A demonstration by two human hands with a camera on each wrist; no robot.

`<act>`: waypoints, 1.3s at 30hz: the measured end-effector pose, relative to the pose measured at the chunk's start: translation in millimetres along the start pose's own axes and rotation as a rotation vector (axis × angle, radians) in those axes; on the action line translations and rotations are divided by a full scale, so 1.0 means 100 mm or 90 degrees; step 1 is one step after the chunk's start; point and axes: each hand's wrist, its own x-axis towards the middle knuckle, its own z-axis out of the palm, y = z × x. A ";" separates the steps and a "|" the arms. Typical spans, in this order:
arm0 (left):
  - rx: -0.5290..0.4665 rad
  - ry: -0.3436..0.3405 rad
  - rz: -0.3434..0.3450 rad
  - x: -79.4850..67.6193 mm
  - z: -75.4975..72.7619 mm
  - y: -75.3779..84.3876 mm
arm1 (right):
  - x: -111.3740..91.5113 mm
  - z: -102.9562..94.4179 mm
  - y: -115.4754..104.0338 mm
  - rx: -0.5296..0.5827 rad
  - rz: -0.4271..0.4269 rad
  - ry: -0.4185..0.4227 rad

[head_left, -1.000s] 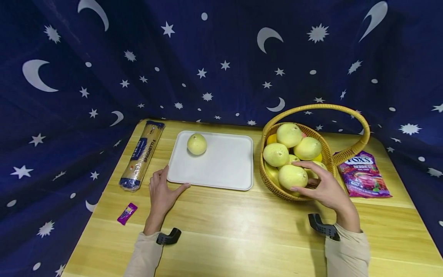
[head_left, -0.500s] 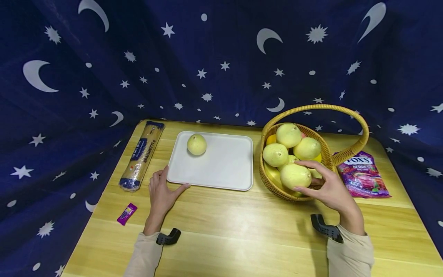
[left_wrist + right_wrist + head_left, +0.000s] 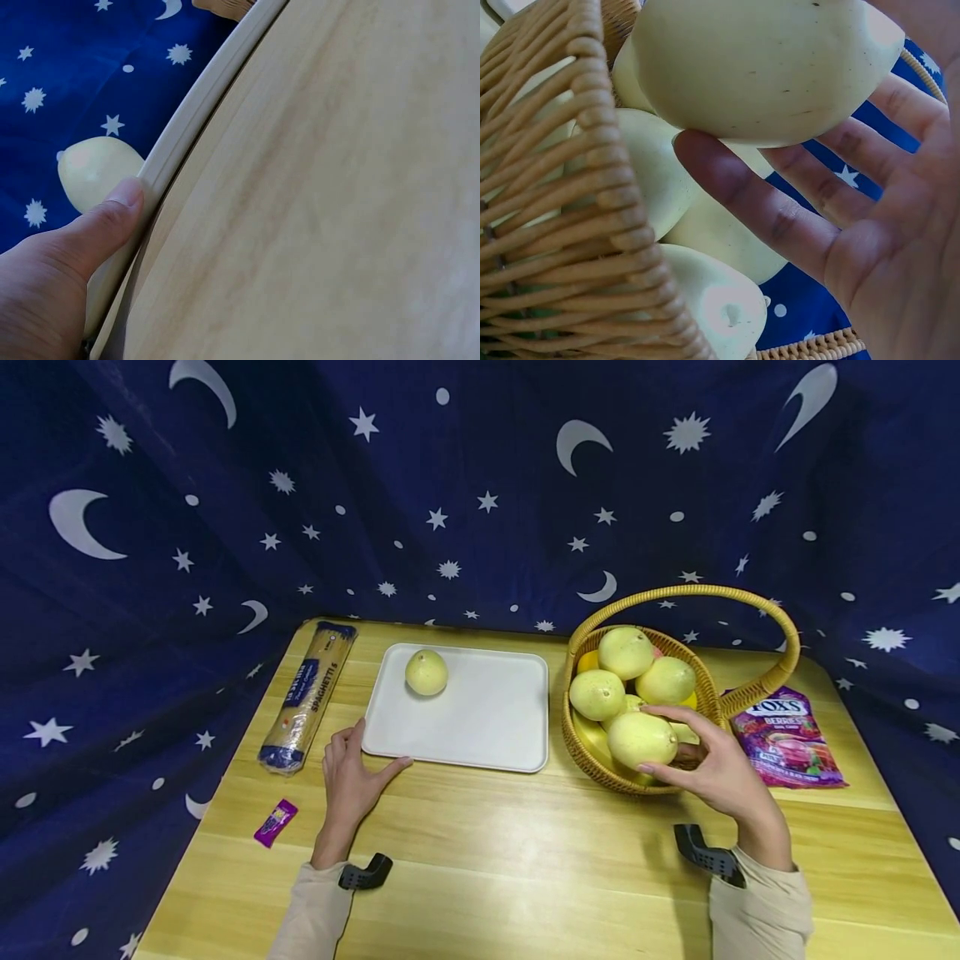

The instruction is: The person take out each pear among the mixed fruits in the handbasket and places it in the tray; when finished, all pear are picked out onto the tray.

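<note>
One pale yellow fruit (image 3: 642, 741) is held between the thumb and fingers of the right hand (image 3: 708, 768), that grip being filled by it, at the near side of a wicker basket (image 3: 592, 770). Similar fruits (image 3: 626, 652) lie in the basket below and behind it; contact with them cannot be determined. The left hand (image 3: 351, 781) has its grip spread wide at the near left corner of a white tray (image 3: 487, 710), thumb touching the rim. A single fruit (image 3: 427, 672) sits towards the tray's far left. On the worktop (image 3: 510, 852): a spaghetti packet (image 3: 309, 697) and small purple packet (image 3: 276, 823), left; a Fox's bag (image 3: 789, 742), right of the basket. Dark blue star-patterned cloth (image 3: 510, 460) hangs behind.
</note>
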 end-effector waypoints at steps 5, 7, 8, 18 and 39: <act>0.004 0.001 0.000 0.00 0.01 -0.01 | 0.01 0.00 -0.01 -0.008 -0.025 0.008; 0.004 0.002 0.001 0.00 0.00 -0.01 | 0.02 0.00 -0.01 -0.011 -0.035 0.013; 0.002 0.003 0.003 0.00 0.00 0.00 | 0.02 0.00 -0.02 -0.012 -0.039 0.014; -0.003 0.006 0.005 0.00 -0.02 -0.01 | 0.07 0.09 -0.13 0.029 -0.078 0.017; -0.015 0.012 0.015 0.02 0.02 -0.04 | 0.31 0.58 -0.35 0.044 -0.126 -0.022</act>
